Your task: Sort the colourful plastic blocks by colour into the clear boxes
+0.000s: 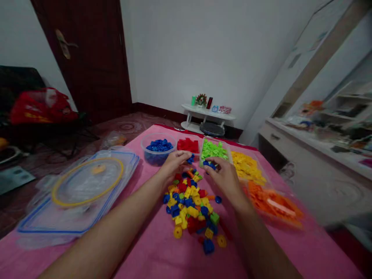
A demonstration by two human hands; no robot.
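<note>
Both of my hands reach over the far end of a mixed pile of plastic building blocks (188, 201). My left hand (176, 164) is closed on a small blue block (190, 158) at its fingertips. Between the thumb and fingers of my right hand (223, 174) are blue blocks (209, 165); their exact number is hard to make out. Just beyond my hands stand a round tub of blue blocks (144, 149), a box of red blocks (188, 145) and a box of green blocks (213, 150).
To the right are yellow blocks (247, 166) and orange blocks (273, 203) in clear boxes. Stacked clear lids (78, 190), one rimmed yellow, lie at the left on the pink tablecloth (162, 259). A low white stand (209, 113) is near the wall.
</note>
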